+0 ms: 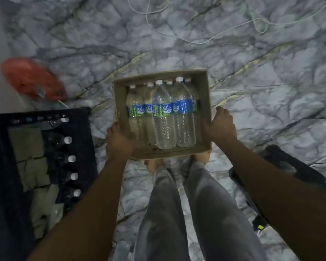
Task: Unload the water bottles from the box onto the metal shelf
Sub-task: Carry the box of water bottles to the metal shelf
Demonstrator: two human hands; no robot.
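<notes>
Fingers (pixel 220 112) curl tight on the cardboard box (pixel 205 95), left hand (pixel 119 142) and right hand (pixel 221 127) gripping opposite walls. Inside, water bottles (pixel 163 117) lie flat, caps pointing away from the person; I count six caps. The metal shelf (pixel 77 112) sits left, nearer the left hand, with four shelved bottles (pixel 68 140) showing, perhaps a fifth.

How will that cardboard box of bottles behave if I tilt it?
Probably heavy: the box holds several seemingly full bottles. They lie loose on their sides, so they'd likely roll toward any tilt. The cardboard may sag between the left hand and right hand.
</notes>
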